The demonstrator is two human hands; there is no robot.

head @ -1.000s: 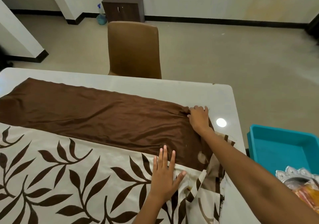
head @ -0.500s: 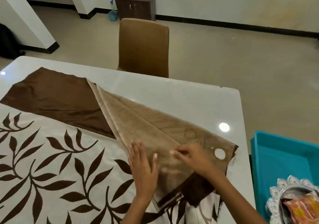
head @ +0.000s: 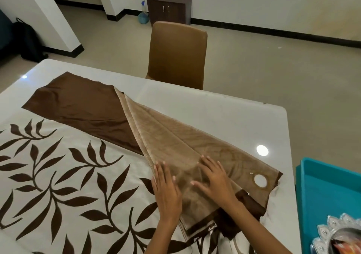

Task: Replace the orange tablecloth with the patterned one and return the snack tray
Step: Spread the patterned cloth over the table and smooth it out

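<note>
**Honestly, this cloth is all floppy, so grab it by the hem**

So from the head view: the cloth [head: 78, 156] covers most of the table [head: 214, 117], cream with brown leaves on the near part and a plain brown band along the far side. Its right end is flipped back over itself, so the paler tan underside [head: 185, 142] faces up in a long diagonal fold with pleats running through it. Both hands lie on that fold. The left hand [head: 168, 189] is flat, fingers straight and spread, pressing down near the fold's edge. The right hand [head: 216, 179] sits just beside it, also flat with fingers splayed. Neither is grasping anything, just palms on fabric.

My read on handling: it looks thin, soft and light, with a bit of sheen, so it'll probably slide on the glossy tabletop and bunch up if pushed. Pressing won't move it much. I'd pinch it at the stiffer hem near the eyelet [head: 260, 180] at the right corner, plus a second pinch further along that edge, and pull it out flat towards the table's right end.

Off to the right there's a blue bin [head: 328, 191], and the tray [head: 324, 232] with its silvery scalloped rim peeks in at the bottom corner, not yet on the table. Can't tell from here whether it's sitting inside the bin or just in front. No orange cloth anywhere in view. A chair [head: 176, 54] stands at the far side.
</note>
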